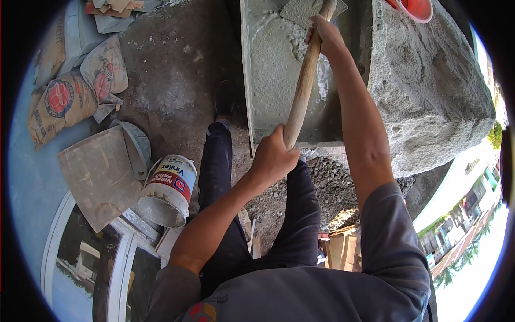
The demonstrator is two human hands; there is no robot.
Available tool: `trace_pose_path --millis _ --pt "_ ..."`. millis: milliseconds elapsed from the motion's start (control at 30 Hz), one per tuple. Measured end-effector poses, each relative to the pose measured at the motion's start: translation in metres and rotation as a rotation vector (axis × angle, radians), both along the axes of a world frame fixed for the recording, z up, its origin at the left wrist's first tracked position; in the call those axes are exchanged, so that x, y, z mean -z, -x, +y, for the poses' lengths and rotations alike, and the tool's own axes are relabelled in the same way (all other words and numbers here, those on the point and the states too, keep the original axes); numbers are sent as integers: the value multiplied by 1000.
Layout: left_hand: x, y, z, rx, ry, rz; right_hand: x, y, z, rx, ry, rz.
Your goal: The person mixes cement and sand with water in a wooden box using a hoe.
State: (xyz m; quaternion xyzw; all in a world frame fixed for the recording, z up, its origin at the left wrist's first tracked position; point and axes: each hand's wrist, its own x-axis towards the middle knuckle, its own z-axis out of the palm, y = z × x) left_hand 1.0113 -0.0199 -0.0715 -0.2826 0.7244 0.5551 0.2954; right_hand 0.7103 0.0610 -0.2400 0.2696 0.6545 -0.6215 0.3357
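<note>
My left hand (275,155) grips the lower end of a thick wooden handle (302,90). Farther up the same handle, my right hand (328,36) is closed around it. At the handle's far end a flat blade (299,14), coated in grey mix, lies in a mixing trough (246,80); whether it belongs to a hoe or a shovel is unclear. Wet grey mortar or concrete (269,60) spreads over the trough, with a glossy watery patch (323,76) near the handle. The handle slants across the trough's near edge.
A big heap of grey sand (430,88) borders the trough on the right, a red bucket (416,8) on top. Leftward are cement bags (64,102), a stained board (100,175) and a paint bucket (171,187). Gravel (334,183) lies by my feet.
</note>
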Motion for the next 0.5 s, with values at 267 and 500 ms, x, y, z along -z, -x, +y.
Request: trace_pose_path --millis 267,500 --pt "34 6 50 -156 -16 -114 65 -14 6 -83 -84 -25" --pt "-7 -59 98 -365 -83 -204 49 -101 11 -265 -142 -202"
